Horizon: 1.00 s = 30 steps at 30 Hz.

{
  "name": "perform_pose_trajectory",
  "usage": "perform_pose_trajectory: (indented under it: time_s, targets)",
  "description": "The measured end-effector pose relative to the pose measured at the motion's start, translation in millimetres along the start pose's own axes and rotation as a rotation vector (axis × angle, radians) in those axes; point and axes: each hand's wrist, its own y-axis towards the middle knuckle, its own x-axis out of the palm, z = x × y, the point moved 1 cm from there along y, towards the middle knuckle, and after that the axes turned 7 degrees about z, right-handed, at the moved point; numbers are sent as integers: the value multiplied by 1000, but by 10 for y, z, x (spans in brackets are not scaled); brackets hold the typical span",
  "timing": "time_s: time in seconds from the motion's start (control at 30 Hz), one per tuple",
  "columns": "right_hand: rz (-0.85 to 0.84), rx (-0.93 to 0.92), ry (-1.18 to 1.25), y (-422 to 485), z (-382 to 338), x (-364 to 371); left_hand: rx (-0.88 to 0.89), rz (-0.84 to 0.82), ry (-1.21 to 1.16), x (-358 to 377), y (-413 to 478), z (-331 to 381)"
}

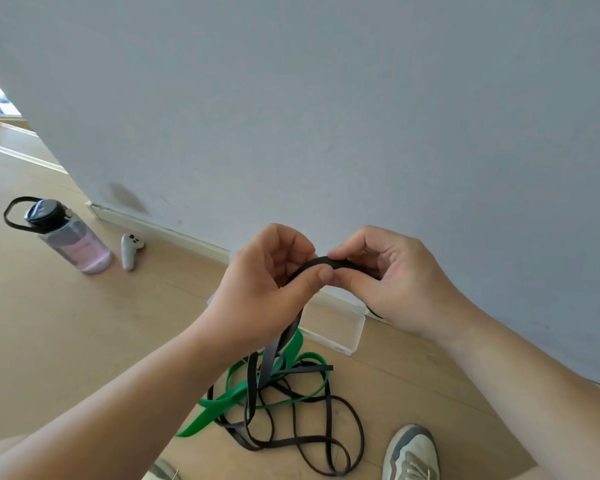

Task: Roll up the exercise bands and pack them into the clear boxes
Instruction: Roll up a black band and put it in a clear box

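My left hand (267,282) and my right hand (392,275) meet in mid-air, both pinching the top bend of a black exercise band (321,262). The band's tail hangs down from under my left hand to a tangle of black bands (326,441) on the floor. A green band (236,400) lies looped through that tangle. A clear box (347,332) stands on the floor by the wall, partly hidden behind my hands; I see nothing in its visible part.
A grey wall with a white skirting board (174,233) runs close ahead. A pink water bottle (73,240) and a white controller (129,251) rest on the wooden floor at the left. A shoe (413,452) sits at the lower right.
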Motion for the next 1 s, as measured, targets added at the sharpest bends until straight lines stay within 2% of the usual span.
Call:
perform_pose_trajectory:
  time_s: [0.07, 0.13, 0.2, 0.33, 0.47, 0.57, 0.63, 0.77, 0.9, 1.0]
  targets:
    - [25, -41, 15, -29, -21, 22, -15, -144, 100, -27, 8, -60]
    - [65, -74, 43, -47, -43, 17, -18, -309, 352, 4, -26, -173]
    - [118, -139, 2, -38, -74, -28, -45, -340, 528, 72, -67, -315]
    - [235, -114, -83, 14, 4, -191, -119, -193, 523, 71, -21, -389]
    - [259, -17, -251, 86, 202, -371, -65, -41, 491, -44, 55, -126]
    - [179, 109, -240, 104, 267, -453, 77, 153, 297, -134, 14, 236]
    - [52, 147, -186, 71, 222, -411, 182, 216, 303, -151, -62, 405]
    - [-90, 118, -62, 5, 74, -211, 122, 156, 320, -54, -48, 375]
    - [-60, 8, 98, -11, -26, -41, 87, 79, 279, 1, -36, 333]
    - [21, -147, -96, 20, -102, -55, 98, 99, 285, -75, -35, 302]
